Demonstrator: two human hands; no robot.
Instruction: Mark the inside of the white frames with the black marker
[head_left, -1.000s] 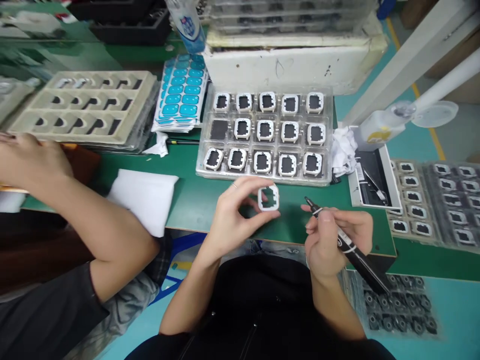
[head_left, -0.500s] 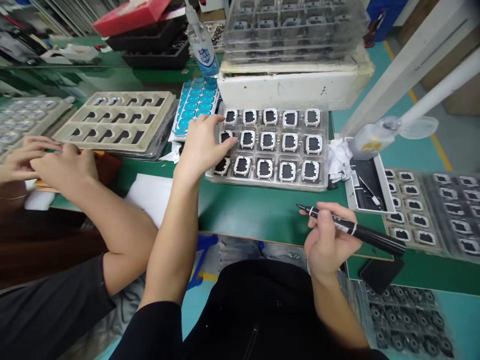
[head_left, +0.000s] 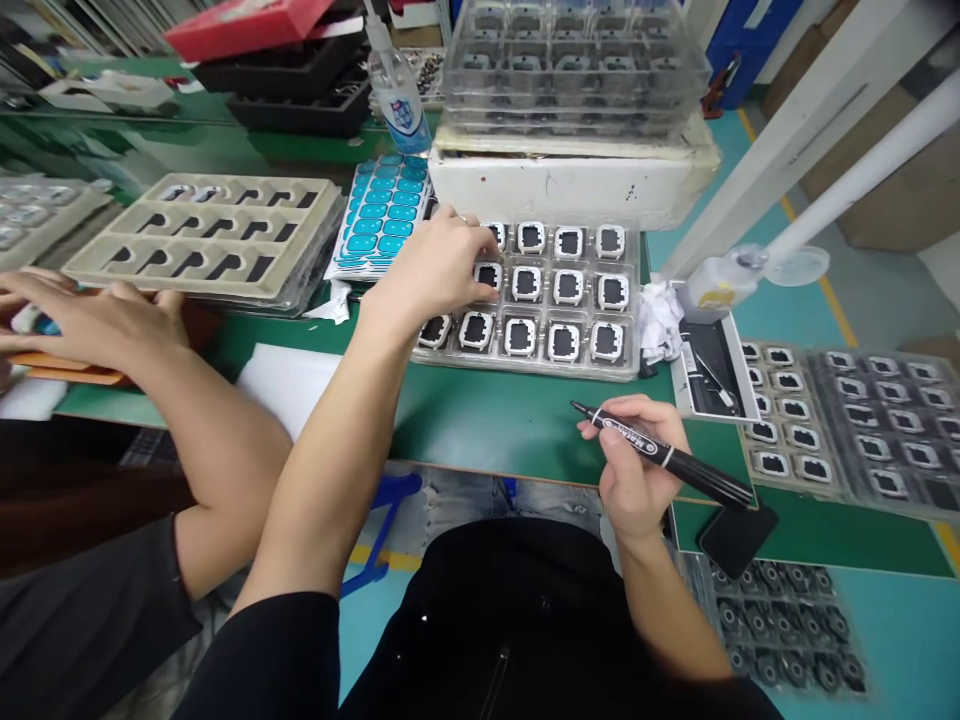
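My left hand (head_left: 442, 262) reaches over the left part of a clear plastic tray (head_left: 628, 362) holding rows of white-rimmed watch cases (head_left: 568, 287) with dark centres. Its thumb and index finger are apart, above and below a watch case (head_left: 488, 275) in the middle row. Whether they touch that case, I cannot tell. Part of the tray's left side is hidden behind this hand. My right hand (head_left: 641, 470) is closed round a black marker pen (head_left: 637, 442), held above the green table's front edge. The pen's dark tip points left, away from the tray.
Blue-green sticker sheets (head_left: 379, 215) and a beige tray (head_left: 202, 235) lie to the left. A co-worker's hands (head_left: 97, 320) are at far left. Behind stands a white box (head_left: 570, 185) bearing stacked trays. Crumpled tissue (head_left: 661, 320), a small box (head_left: 716, 370) and a phone (head_left: 739, 540) sit right.
My left hand has moved right across the tray, from the left column towards the second one. The marker stays in my right hand, and the whole view has shifted slightly.
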